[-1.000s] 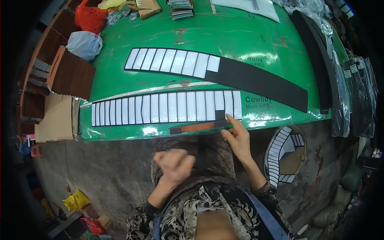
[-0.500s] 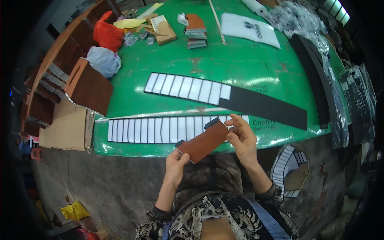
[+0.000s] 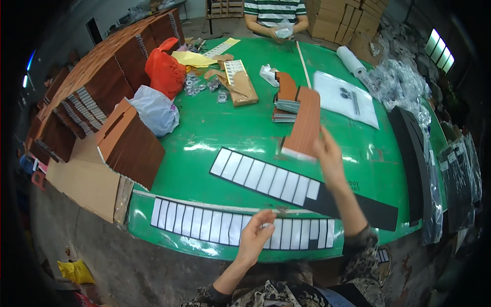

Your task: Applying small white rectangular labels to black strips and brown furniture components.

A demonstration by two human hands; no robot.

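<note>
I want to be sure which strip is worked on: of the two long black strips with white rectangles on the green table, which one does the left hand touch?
The left hand touches the near black strip with white rectangles, along the table's front edge; the far strip lies untouched.

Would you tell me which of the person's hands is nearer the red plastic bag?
Left. The left hand is at the near table edge, below-right of the red plastic bag; the right hand is farther right.

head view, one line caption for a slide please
Right hand lifts a brown panel over a green table; left hand touches a white-segmented strip.
</note>
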